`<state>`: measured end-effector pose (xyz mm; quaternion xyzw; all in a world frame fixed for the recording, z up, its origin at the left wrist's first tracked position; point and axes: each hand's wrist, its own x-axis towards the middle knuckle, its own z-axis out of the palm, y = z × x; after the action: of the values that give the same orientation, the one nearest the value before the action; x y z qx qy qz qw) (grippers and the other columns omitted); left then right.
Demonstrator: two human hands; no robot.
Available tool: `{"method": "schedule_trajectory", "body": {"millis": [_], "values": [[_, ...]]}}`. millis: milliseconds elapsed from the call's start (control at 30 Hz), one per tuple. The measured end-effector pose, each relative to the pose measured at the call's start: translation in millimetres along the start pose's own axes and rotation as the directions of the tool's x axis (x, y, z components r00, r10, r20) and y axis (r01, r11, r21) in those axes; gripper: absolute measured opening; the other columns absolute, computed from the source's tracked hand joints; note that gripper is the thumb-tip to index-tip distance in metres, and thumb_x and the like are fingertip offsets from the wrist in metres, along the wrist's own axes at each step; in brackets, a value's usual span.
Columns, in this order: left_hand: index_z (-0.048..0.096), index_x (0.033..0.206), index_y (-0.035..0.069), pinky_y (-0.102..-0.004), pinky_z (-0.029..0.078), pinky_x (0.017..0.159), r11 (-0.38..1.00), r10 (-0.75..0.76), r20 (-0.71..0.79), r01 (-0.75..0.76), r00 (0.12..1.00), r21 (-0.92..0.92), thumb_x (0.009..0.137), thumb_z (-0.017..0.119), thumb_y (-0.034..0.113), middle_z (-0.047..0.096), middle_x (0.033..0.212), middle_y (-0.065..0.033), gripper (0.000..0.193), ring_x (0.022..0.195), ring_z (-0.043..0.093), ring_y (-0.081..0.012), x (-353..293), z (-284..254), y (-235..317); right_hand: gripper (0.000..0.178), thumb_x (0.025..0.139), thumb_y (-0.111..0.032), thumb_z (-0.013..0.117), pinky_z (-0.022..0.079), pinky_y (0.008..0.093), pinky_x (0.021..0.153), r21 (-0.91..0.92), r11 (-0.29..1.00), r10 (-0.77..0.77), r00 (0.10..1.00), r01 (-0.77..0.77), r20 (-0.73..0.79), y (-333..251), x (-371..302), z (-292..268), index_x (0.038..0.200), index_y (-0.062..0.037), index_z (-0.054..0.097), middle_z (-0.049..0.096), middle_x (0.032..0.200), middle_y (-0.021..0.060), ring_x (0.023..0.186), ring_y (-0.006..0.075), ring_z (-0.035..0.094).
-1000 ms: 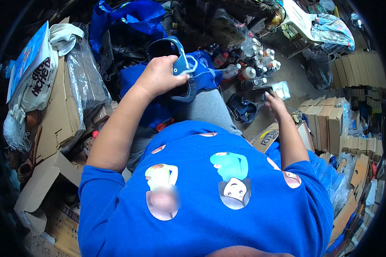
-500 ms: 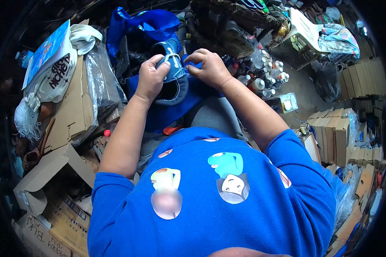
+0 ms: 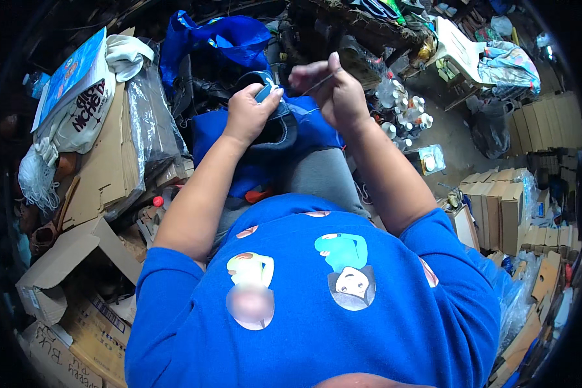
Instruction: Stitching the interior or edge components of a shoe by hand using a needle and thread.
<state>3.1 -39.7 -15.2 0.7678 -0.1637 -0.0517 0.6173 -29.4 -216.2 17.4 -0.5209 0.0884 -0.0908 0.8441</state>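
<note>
My left hand (image 3: 251, 115) is closed on a dark blue shoe (image 3: 284, 123) with white lacing, its thumb pressed on the upper. The shoe is tilted, its dark opening toward me, and the hand covers much of it. To the right, my right hand (image 3: 346, 97) is raised apart from the shoe, with its thumb up and its fingers blurred by motion. A thin strand (image 3: 319, 85), probably thread, runs between that hand and the shoe side. Its grip on the strand is unclear. Blue cloth (image 3: 317, 132) lies over my lap under the shoe.
Flattened cardboard (image 3: 103, 155), clear plastic wrapping (image 3: 150, 123) and an opened box (image 3: 77, 252) are at my left. A shiny blue bag (image 3: 233, 37) lies ahead. Several bottles (image 3: 404, 107), a white plastic chair (image 3: 456, 45) and stacked boxes (image 3: 498, 200) stand at the right.
My right hand has moved up and right, away from the shoe. My left hand and the shoe have shifted slightly right, and the shoe has turned so that less of its lacing shows.
</note>
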Motion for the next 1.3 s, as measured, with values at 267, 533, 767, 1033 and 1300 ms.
{"method": "schedule_trajectory", "body": {"millis": [267, 533, 767, 1033, 1300], "values": [[0.067, 0.078, 0.004, -0.0384, 0.049, 0.063, 0.942, -0.026, 0.066, 0.003, 0.997, 0.334, 0.083, 0.064, 0.040, 0.063, 0.068, -0.0175, 0.036, 0.064, 0.063, -0.0305, 20.3, 14.6, -31.1, 0.042, 0.096, -0.033, 0.052, 0.048, 0.0323, 0.077, -0.531, 0.832, -0.043, 0.972, 0.162, 0.230, -16.7, -67.9, -38.1, 0.072, -0.0008, 0.063, 0.059, 0.066, 0.0062, 0.063, 0.0146, 0.056], [0.064, 0.100, 0.002, -0.0228, 0.045, 0.073, 0.935, -0.117, 0.651, 0.304, 0.750, -0.182, 0.084, 0.069, 0.017, 0.064, 0.086, 0.0012, 0.023, 0.078, 0.056, -0.0060, 7.8, -31.8, -4.0, 0.040, 0.078, -0.049, 0.067, 0.039, 0.0423, 0.092, -0.729, -0.033, 0.359, 0.689, 0.683, 0.630, -123.7, -122.5, -31.6, 0.087, -0.0102, 0.074, 0.069, 0.095, 0.0072, 0.101, 0.0262, 0.059], [0.062, 0.103, 0.003, -0.0218, 0.044, 0.074, 0.956, -0.097, 0.594, 0.241, 0.798, -0.167, 0.086, 0.067, 0.018, 0.062, 0.089, 0.0027, 0.024, 0.080, 0.054, -0.0050, 4.6, -31.4, -9.6, 0.044, 0.085, -0.049, 0.060, 0.051, 0.0341, 0.062, -0.977, -0.171, 0.835, 0.508, -0.123, -0.210, -105.6, -80.7, -87.1, 0.081, -0.0065, 0.072, 0.067, 0.071, 0.0118, 0.066, 0.0217, 0.066], [0.060, 0.105, 0.002, -0.0227, 0.044, 0.075, 0.973, -0.148, 0.616, 0.225, 0.774, -0.050, 0.086, 0.064, 0.009, 0.060, 0.087, 0.0018, 0.020, 0.081, 0.052, -0.0051, -1.4, -17.8, -9.1, 0.033, 0.083, -0.021, 0.066, 0.050, 0.0361, 0.081, -0.966, 0.182, 0.277, 0.933, 0.185, 0.231, -49.7, -69.0, -126.2, 0.114, -0.0099, 0.064, 0.068, 0.101, 0.0133, 0.091, 0.0228, 0.066], [0.058, 0.108, 0.005, -0.0269, 0.045, 0.080, 0.970, 0.091, 0.418, -0.176, 0.904, 0.170, 0.079, 0.072, 0.018, 0.058, 0.087, -0.0033, 0.035, 0.082, 0.054, -0.0158, -6.6, -12.4, -19.8, 0.024, 0.076, -0.015, 0.066, 0.051, 0.0410, 0.072, -0.904, -0.019, 0.149, 0.895, 0.427, 0.420, -1.9, -9.2, -41.5, 0.098, -0.0081, 0.063, 0.065, 0.085, 0.0190, 0.081, 0.0356, 0.064]]}}
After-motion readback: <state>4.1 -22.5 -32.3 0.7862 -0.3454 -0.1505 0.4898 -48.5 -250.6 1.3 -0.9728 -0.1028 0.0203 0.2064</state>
